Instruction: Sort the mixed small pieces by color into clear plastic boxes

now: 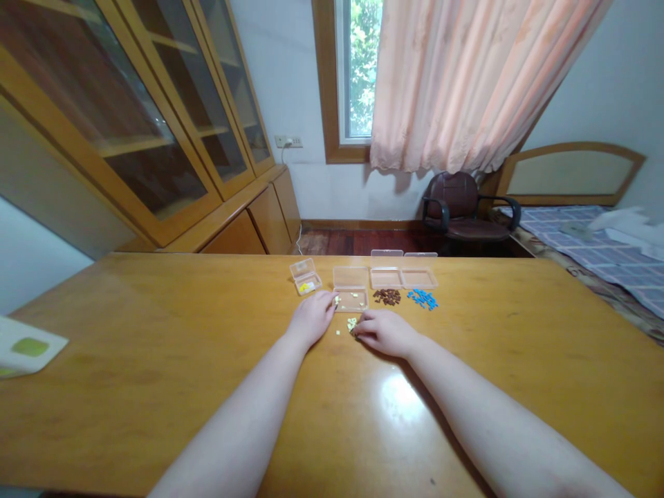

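Note:
My left hand [312, 318] is at the left end of an open clear plastic box [366, 301], its fingers closed on a small pale yellow piece [337, 300] over the box's edge. Several similar pale pieces lie scattered inside this box. My right hand [386, 333] is in front of the box with its fingers pinched together at a small pile of pale yellow pieces [351, 322]. What sits between those fingertips is too small to make out. One loose pale square [338, 333] lies on the table just left of the pile.
Brown pieces [387, 297] and blue pieces [423, 299] lie heaped on the wooden table [155, 360] to the right. Behind them stand two open clear boxes [386, 278]. A smaller open box [308, 286] holds something yellow and white. A white-green object [31, 346] is far left.

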A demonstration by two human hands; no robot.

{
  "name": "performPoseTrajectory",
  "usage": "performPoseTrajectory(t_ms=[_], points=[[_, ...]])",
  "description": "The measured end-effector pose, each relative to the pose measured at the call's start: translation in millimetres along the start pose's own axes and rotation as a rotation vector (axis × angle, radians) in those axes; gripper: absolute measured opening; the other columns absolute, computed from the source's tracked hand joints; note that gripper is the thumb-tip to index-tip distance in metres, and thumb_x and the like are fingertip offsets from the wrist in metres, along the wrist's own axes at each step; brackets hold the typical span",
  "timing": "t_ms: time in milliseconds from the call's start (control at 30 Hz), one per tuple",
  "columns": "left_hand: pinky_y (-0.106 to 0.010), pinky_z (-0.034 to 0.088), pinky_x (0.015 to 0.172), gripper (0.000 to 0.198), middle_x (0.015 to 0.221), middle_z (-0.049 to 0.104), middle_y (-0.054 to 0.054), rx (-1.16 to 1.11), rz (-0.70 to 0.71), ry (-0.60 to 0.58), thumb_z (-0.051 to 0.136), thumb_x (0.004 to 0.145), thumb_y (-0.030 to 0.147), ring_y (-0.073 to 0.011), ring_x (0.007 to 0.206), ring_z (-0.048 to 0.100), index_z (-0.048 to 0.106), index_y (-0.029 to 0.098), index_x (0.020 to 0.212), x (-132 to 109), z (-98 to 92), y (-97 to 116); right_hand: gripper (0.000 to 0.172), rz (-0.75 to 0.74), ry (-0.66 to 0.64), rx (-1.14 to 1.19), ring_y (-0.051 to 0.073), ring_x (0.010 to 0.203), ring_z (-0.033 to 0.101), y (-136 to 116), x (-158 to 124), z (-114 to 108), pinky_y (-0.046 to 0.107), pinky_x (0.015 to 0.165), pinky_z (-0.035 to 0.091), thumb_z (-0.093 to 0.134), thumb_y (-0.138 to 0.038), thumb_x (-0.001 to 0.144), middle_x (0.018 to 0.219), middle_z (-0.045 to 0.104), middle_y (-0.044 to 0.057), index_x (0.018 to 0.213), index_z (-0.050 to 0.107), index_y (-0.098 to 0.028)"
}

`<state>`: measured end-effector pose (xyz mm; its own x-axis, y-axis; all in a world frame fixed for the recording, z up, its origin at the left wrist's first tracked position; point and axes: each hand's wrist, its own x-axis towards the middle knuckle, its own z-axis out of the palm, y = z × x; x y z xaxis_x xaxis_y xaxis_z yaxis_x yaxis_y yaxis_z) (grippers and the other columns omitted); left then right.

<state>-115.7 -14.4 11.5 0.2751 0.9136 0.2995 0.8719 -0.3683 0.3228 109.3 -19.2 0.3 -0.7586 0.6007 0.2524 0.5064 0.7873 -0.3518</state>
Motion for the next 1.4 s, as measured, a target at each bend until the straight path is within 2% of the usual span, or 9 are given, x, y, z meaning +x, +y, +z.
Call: performPoseTrajectory(t_ms=[100, 233, 367, 533, 867, 1267, 1400], points=[[-0.030, 0.047, 0.087, 0.024, 0.105, 0.066, -0.006, 0.022, 0.040, -0.097, 0.046, 0.089, 0.023, -0.0180, 0.096, 0.061, 0.063, 0.020, 0.105, -5.0, -9.5, 3.2, 0.016, 0.014, 0.000, -0.003, 0.014, 0.080, 0.061, 0.6, -0.5, -0.9, 0.024, 0.073, 0.044, 0.055, -0.027, 0.089, 0.089, 0.065, 0.003, 0.093, 0.070, -0.024], [-0.026, 0.047, 0.076, 0.016, 0.094, 0.067, -0.003, 0.032, 0.092, -0.326, 0.053, 0.084, 0.030, -0.0174, 0.084, 0.061, 0.065, 0.022, 0.091, -12.4, -23.1, 8.7, 0.013, 0.036, 0.003, -0.010, 0.014, 0.081, 0.061, 1.4, -1.0, -1.2, 0.024, 0.073, 0.045, 0.057, -0.025, 0.087, 0.088, 0.066, 0.003, 0.090, 0.070, -0.023], [-0.025, 0.045, 0.071, 0.015, 0.091, 0.067, -0.003, -0.002, 0.061, -0.441, 0.060, 0.079, 0.033, -0.0174, 0.081, 0.061, 0.065, 0.022, 0.089, -13.6, -23.5, 7.3, 0.011, 0.096, 0.000, -0.025, 0.014, 0.080, 0.061, 0.3, 0.5, -1.4, 0.023, 0.071, 0.045, 0.058, -0.024, 0.087, 0.088, 0.066, 0.003, 0.090, 0.068, -0.022], [-0.025, 0.045, 0.071, 0.012, 0.088, 0.067, -0.003, -0.014, 0.058, -0.440, 0.056, 0.082, 0.030, -0.0171, 0.080, 0.061, 0.064, 0.021, 0.085, -11.1, -17.2, 5.8, 0.012, 0.150, -0.015, -0.080, 0.014, 0.078, 0.061, -1.8, 3.6, -1.8, 0.023, 0.069, 0.044, 0.057, -0.025, 0.088, 0.087, 0.066, 0.003, 0.088, 0.068, -0.021], [-0.027, 0.046, 0.072, 0.017, 0.092, 0.066, -0.006, 0.100, 0.079, -0.396, 0.046, 0.086, 0.024, -0.0184, 0.081, 0.061, 0.062, 0.019, 0.086, -8.9, -16.3, 20.3, 0.013, 0.109, 0.042, -0.105, 0.015, 0.076, 0.059, 4.7, -0.3, -2.7, 0.024, 0.068, 0.043, 0.056, -0.026, 0.088, 0.085, 0.064, 0.004, 0.086, 0.067, -0.020], [-0.029, 0.046, 0.074, 0.021, 0.093, 0.064, -0.007, 0.136, 0.103, -0.358, 0.040, 0.091, 0.025, -0.0190, 0.083, 0.061, 0.060, 0.018, 0.091, -6.9, -9.0, 16.8, 0.019, 0.078, -0.049, -0.281, 0.014, 0.068, 0.057, -5.6, 4.4, -7.0, 0.025, 0.064, 0.040, 0.052, -0.023, 0.089, 0.079, 0.063, 0.005, 0.083, 0.069, -0.019], [-0.028, 0.045, 0.073, 0.018, 0.092, 0.065, -0.006, 0.089, 0.128, -0.350, 0.042, 0.090, 0.026, -0.0190, 0.084, 0.061, 0.059, 0.020, 0.089, -8.4, -14.1, 17.3, 0.017, 0.087, -0.033, -0.276, 0.015, 0.070, 0.058, -5.3, 4.2, -5.3, 0.025, 0.064, 0.041, 0.052, -0.023, 0.088, 0.081, 0.063, 0.005, 0.083, 0.067, -0.019]])
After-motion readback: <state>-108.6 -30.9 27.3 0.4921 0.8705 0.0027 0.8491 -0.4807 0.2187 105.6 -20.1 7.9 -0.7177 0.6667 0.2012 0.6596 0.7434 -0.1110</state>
